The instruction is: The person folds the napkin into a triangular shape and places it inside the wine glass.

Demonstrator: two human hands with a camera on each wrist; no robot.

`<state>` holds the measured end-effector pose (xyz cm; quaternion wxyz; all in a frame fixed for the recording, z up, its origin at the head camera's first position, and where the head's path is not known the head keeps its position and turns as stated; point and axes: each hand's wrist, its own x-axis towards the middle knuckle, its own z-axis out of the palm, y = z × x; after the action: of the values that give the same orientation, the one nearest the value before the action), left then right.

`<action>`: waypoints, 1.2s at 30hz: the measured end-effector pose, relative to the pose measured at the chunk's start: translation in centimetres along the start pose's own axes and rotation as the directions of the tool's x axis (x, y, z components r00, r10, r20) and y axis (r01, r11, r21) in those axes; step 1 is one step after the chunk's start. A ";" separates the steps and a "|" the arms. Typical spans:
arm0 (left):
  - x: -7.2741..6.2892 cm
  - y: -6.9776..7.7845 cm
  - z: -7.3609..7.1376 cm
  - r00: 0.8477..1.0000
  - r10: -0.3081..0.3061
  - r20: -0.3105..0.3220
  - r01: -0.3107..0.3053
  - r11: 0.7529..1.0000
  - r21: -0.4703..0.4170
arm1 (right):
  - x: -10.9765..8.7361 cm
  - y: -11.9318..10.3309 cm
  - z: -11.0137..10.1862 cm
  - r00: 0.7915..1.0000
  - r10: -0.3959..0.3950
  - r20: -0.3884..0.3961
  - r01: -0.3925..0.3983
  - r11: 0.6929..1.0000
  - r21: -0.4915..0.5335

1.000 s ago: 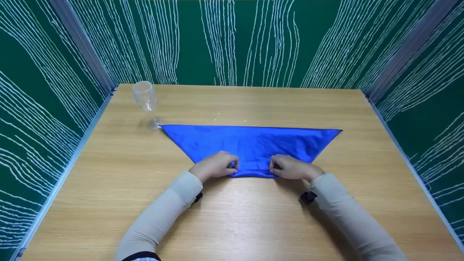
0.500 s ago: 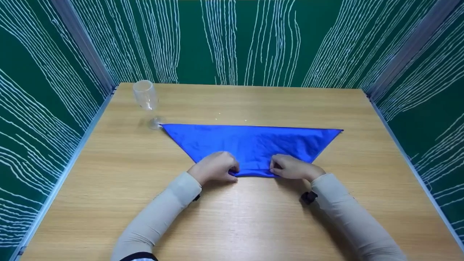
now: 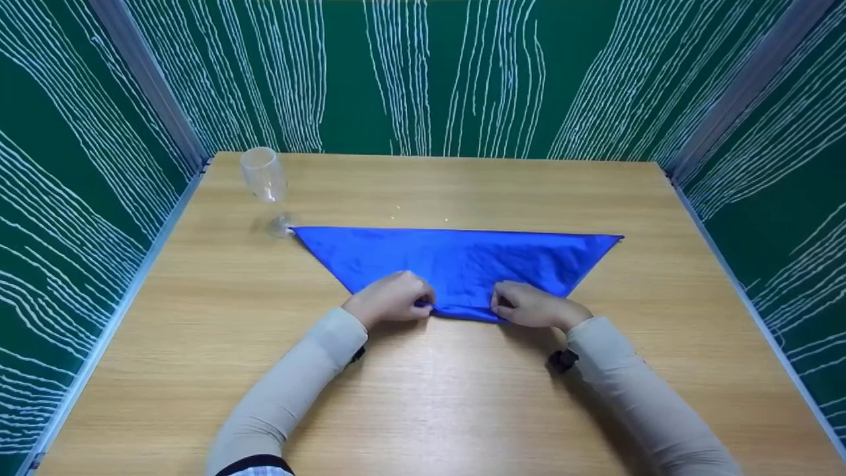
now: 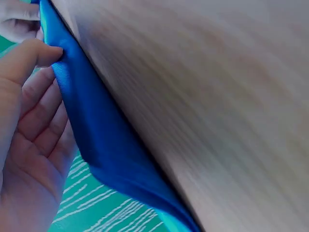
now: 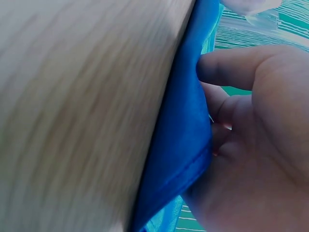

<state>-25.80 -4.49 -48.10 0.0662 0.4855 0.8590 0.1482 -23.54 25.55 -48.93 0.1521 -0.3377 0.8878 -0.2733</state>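
Note:
A blue cloth (image 3: 456, 264) lies on the table, its long straight edge at the far side and its slanted sides narrowing to a short folded edge close to the person. At the left of that near edge, my left hand (image 3: 394, 297) pinches the fold; the left wrist view shows its thumb (image 4: 48, 54) pressed on the blue fabric (image 4: 91, 116). My right hand (image 3: 532, 305) pinches the same edge farther right, and in the right wrist view the thumb (image 5: 227, 67) bears on the cloth (image 5: 181, 130) with the fingers curled behind it.
A clear stemmed glass (image 3: 264, 178) stands at the back left, its foot right by the cloth's left corner. A few tiny white specks lie on the wooden table (image 3: 423, 403) behind the cloth. Green walls with white wavy lines (image 3: 410, 79) enclose three sides.
My left hand opened its thumb away from the near edge, then closed on the fold again slightly farther from the person. The right hand has stayed in place.

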 end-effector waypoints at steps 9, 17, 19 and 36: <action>0.0 -1.5 -0.2 0.993 -0.117 0.029 0.121 0.948 -0.294 | 0.0 0.0 -0.1 1.000 -0.023 -0.013 0.023 0.999 0.030; -0.3 -1.3 -0.4 0.987 -0.155 0.043 0.160 0.922 -0.353 | -0.4 0.0 0.1 0.999 0.038 -0.019 -0.037 0.999 0.039; -0.3 -1.3 -0.4 0.986 -0.160 0.045 0.166 0.919 -0.358 | -0.4 0.0 0.1 0.999 0.029 -0.020 -0.029 0.999 0.039; -0.6 -1.6 0.1 0.971 -0.238 0.029 0.231 0.901 -0.368 | -0.4 0.6 -0.3 0.997 0.013 -0.072 -0.014 1.000 -0.006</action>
<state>-26.78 -5.74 -48.72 0.1663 0.3563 0.8686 0.3016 -23.69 26.27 -49.00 0.1209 -0.3221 0.8959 -0.2811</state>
